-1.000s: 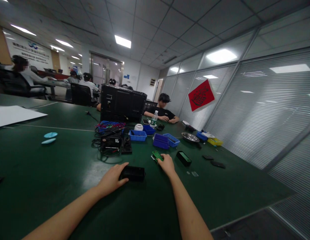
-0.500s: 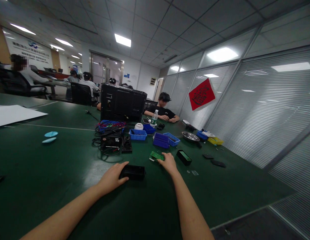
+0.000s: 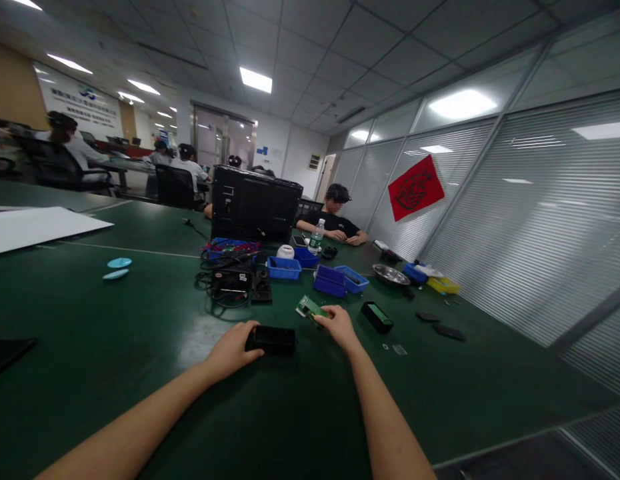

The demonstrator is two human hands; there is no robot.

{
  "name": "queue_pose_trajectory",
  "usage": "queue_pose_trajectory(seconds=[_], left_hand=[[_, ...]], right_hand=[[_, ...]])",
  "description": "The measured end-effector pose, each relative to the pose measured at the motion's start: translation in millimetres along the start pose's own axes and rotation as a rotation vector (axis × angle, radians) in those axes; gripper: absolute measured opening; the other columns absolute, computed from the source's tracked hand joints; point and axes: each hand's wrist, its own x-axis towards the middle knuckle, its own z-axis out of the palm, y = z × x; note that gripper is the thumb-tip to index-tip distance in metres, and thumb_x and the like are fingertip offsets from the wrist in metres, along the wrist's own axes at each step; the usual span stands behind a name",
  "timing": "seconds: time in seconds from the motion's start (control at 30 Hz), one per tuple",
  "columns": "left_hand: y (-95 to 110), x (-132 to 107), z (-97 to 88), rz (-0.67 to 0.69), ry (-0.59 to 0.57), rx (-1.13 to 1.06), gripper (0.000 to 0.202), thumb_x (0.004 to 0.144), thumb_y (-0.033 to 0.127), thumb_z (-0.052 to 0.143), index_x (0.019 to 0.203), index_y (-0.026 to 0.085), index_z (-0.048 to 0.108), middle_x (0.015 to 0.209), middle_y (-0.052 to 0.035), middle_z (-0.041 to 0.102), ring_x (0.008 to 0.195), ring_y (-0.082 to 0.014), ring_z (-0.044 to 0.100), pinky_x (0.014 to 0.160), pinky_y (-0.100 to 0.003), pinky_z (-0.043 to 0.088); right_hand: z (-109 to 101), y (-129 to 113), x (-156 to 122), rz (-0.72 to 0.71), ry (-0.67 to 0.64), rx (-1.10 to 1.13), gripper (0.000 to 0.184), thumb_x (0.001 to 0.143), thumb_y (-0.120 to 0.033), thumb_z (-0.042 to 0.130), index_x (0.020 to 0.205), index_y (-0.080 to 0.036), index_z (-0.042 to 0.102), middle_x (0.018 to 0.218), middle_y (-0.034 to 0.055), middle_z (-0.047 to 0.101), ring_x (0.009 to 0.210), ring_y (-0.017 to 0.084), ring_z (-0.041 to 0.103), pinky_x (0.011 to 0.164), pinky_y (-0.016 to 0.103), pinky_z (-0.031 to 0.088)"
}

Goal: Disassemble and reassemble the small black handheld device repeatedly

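My left hand (image 3: 239, 347) grips the left end of an open black plastic case (image 3: 275, 341), thumb in front and fingers behind. Between the thumb and fingers of my right hand (image 3: 338, 325) is a green circuit board (image 3: 309, 307), tilted, with its left end raised toward the blue bins. The board is to the right of the case and apart from it. Right of my right hand stands a second black case (image 3: 377, 317) with a green board inside. A small ring (image 3: 385, 347) and a clear flat piece (image 3: 399, 350) lie in front of it.
Behind my hands are a black soldering station (image 3: 232, 287) with cables, blue bins (image 3: 284, 268), a bottle (image 3: 317, 235) and a large black panel (image 3: 255, 203). A metal bowl (image 3: 391, 275) and black flat pieces (image 3: 449, 333) lie rightward. A person (image 3: 335, 223) sits across the table.
My right hand has tilted the circuit board up off the table. My left hand keeps its hold on the black case. The whole view has shifted slightly, so things appear further right.
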Motion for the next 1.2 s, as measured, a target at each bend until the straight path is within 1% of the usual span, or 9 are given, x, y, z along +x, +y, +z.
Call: queue_pose_trajectory(seconds=[0.07,0.13,0.2,0.27,0.37,0.6,0.8,1.03,1.2], left_hand=[[0.9,0.1,-0.8,-0.020,0.006,0.005,0.045,0.065,0.033,0.060,0.107,0.020,0.048,0.096,-0.0049,0.057,0.090,-0.0204,0.054,0.079,-0.029,0.039],[1.5,0.0,-1.3,-0.017,0.018,0.007,0.045,0.065,0.033,0.060,0.106,0.020,0.048,0.095,-0.0053,0.057,0.089,-0.0208,0.054,0.078,-0.030,0.039],[1.9,-0.1,-1.4,-0.007,0.028,0.004,0.046,0.065,0.033,0.060,0.107,0.020,0.047,0.097,-0.0059,0.057,0.091,-0.0213,0.054,0.079,-0.030,0.039],[2.1,-0.3,-1.4,-0.016,0.028,0.004,0.046,0.065,0.033,0.060,0.107,0.021,0.047,0.099,-0.0062,0.058,0.094,-0.0217,0.053,0.081,-0.030,0.039],[2.1,-0.4,-1.2,-0.026,0.019,0.007,0.046,0.065,0.033,0.059,0.107,0.021,0.047,0.101,-0.0059,0.058,0.095,-0.0219,0.053,0.082,-0.031,0.038],[0.9,-0.5,-0.6,0.007,0.027,0.009,0.048,0.065,0.033,0.061,0.109,0.021,0.048,0.101,-0.0055,0.058,0.095,-0.0211,0.053,0.083,-0.030,0.038],[3.3,-0.9,-2.1,-0.007,0.017,0.020,0.048,0.065,0.033,0.061,0.110,0.021,0.048,0.104,-0.0060,0.057,0.097,-0.0215,0.052,0.085,-0.031,0.038],[0.8,-1.4,-0.8,0.019,0.038,0.002,0.053,0.065,0.031,0.061,0.114,0.020,0.046,0.106,-0.0065,0.057,0.098,-0.0216,0.052,0.087,-0.032,0.038],[-6.3,1.2,3.8,0.052,0.122,-0.016,0.049,0.067,0.027,0.058,0.114,0.019,0.046,0.114,-0.0069,0.054,0.106,-0.0217,0.049,0.094,-0.034,0.035]], right_hand=[[3.7,-14.5,-6.0,-0.056,-0.077,0.239,0.037,0.067,-0.037,0.061,0.095,-0.013,0.062,0.075,0.0016,0.050,0.066,0.014,0.050,0.063,0.027,0.044],[8.3,-30.5,-14.0,-0.134,-0.134,0.384,0.035,0.067,-0.035,0.062,0.096,-0.015,0.062,0.078,0.0009,0.050,0.068,0.013,0.050,0.063,0.025,0.043],[13.5,-45.2,-22.6,-0.198,-0.180,0.406,0.032,0.066,-0.032,0.063,0.095,-0.017,0.063,0.080,0.0000,0.049,0.069,0.011,0.049,0.064,0.023,0.042],[18.6,-56.3,-30.0,-0.219,-0.246,0.383,0.033,0.065,-0.031,0.065,0.095,-0.018,0.063,0.082,-0.0007,0.049,0.062,0.008,0.046,0.060,0.022,0.041],[23.6,-64.8,-36.7,-0.256,-0.306,0.275,0.033,0.062,-0.028,0.069,0.094,-0.019,0.063,0.085,-0.0006,0.049,0.063,0.008,0.045,0.061,0.022,0.040],[25.0,-65.0,-38.3,-0.306,-0.297,0.105,0.034,0.062,-0.027,0.071,0.095,-0.019,0.063,0.087,0.0014,0.051,0.075,0.013,0.049,0.067,0.024,0.041],[26.7,-63.6,-40.1,-0.398,-0.306,0.031,0.036,0.065,-0.031,0.070,0.099,-0.022,0.062,0.093,0.0031,0.054,0.092,0.018,0.048,0.082,0.030,0.038],[26.3,-63.1,-40.0,-0.375,-0.347,0.054,0.035,0.071,-0.032,0.063,0.104,-0.021,0.060,0.099,0.0043,0.055,0.094,0.017,0.049,0.082,0.029,0.038],[40.2,-60.8,-45.0,-0.348,-0.407,-0.064,0.046,0.066,-0.039,0.065,0.108,-0.020,0.056,0.099,0.0055,0.056,0.092,0.019,0.051,0.080,0.028,0.038]])
